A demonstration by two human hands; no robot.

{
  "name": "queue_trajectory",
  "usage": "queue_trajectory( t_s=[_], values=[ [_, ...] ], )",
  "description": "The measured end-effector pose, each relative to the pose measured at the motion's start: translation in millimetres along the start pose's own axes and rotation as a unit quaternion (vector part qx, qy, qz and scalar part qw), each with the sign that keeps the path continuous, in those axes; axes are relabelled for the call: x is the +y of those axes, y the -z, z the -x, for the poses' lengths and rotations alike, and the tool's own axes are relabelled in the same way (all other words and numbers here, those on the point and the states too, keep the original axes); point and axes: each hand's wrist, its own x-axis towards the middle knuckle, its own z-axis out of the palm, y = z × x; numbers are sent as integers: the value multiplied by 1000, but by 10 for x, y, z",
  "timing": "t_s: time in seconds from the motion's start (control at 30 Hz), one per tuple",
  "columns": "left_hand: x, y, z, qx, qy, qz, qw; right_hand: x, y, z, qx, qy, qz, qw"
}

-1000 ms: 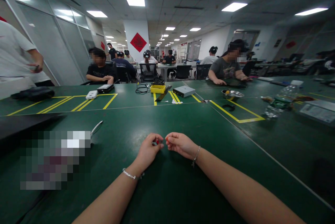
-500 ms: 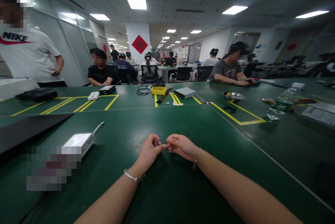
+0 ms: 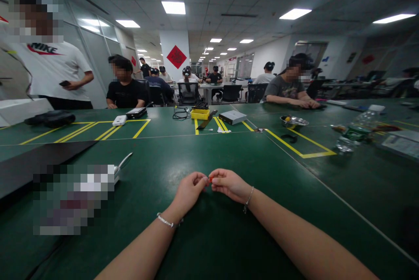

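Above the green table, my left hand [image 3: 190, 190] and my right hand [image 3: 228, 184] meet fingertip to fingertip. A small orange-red piece [image 3: 211, 180] shows between them; it is too small to tell its kind. My right thumb and forefinger pinch it. My left thumb and forefinger are pressed together right beside it, and what they hold, if anything, is hidden. Each wrist wears a bracelet. To the left lies a device [image 3: 117, 176], mostly blurred out, with a pale cable.
Beyond the hands are a yellow tray [image 3: 200, 114], a grey box [image 3: 232, 117], a metal bowl [image 3: 299, 122] and a plastic bottle [image 3: 360, 129]. A dark board [image 3: 49, 164] lies at left. Several people are around the room, one standing at left [image 3: 62, 68].
My left fingers have closed together against the orange-red piece, which shows more now. A grey metallic glint at the left fingers is out of sight. The standing person has shifted in view.
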Motion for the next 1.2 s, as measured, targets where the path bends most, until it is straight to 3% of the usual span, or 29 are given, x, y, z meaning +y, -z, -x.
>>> queue_trajectory(
  t_s=[0.5, 0.73, 1.2],
  values=[
    [3, 9, -10, -6, -7, 89, 996, -60, -81, 19, 24, -16, -16, 999],
    [-56, -10, -27, -10, -7, 96, 995, -33, -37, 14, 1, -4, -13, 1000],
    [-73, 14, -29, 31, -39, -37, 998, -15, -21, -6, 9, 0, -7, 1000]
  ],
)
